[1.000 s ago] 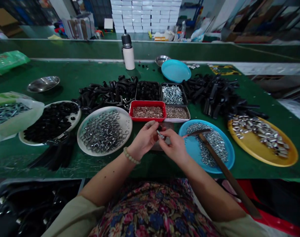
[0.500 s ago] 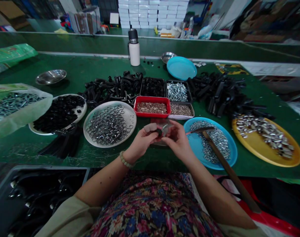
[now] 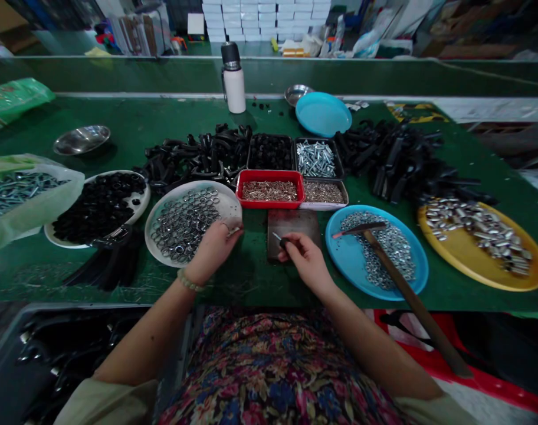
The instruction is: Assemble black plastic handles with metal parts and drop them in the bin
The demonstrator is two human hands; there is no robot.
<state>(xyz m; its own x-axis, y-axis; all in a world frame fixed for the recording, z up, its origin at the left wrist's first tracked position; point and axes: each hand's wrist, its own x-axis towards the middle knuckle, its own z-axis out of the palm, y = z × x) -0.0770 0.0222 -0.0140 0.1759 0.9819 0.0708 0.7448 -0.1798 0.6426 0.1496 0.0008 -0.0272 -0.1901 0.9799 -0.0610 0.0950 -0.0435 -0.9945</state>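
Observation:
My left hand (image 3: 215, 251) is over the right edge of a white plate (image 3: 230, 203) heaped with metal rings (image 3: 184, 221). Its fingers are pinched together, and what lies between them is too small to make out. In my right hand (image 3: 308, 262) is a small black knob with a silver bolt (image 3: 278, 237) sticking out to the left. This hand is just above a dark metal block (image 3: 301, 219) lying on the green table. The blue plate (image 3: 335, 260) of small nuts (image 3: 390, 260) is right of it.
A hammer (image 3: 397, 277) lies across the blue plate, its handle over the table edge. Behind the block stand a red tray (image 3: 269, 205) of small pins and a tray of silver bolts (image 3: 315, 159). Black parts (image 3: 198, 156) are piled behind; a yellow plate (image 3: 472, 268) sits right.
My hands have moved apart. The left went left to the plate of rings, while the right kept the knob and bolt and moved slightly down, uncovering the metal block.

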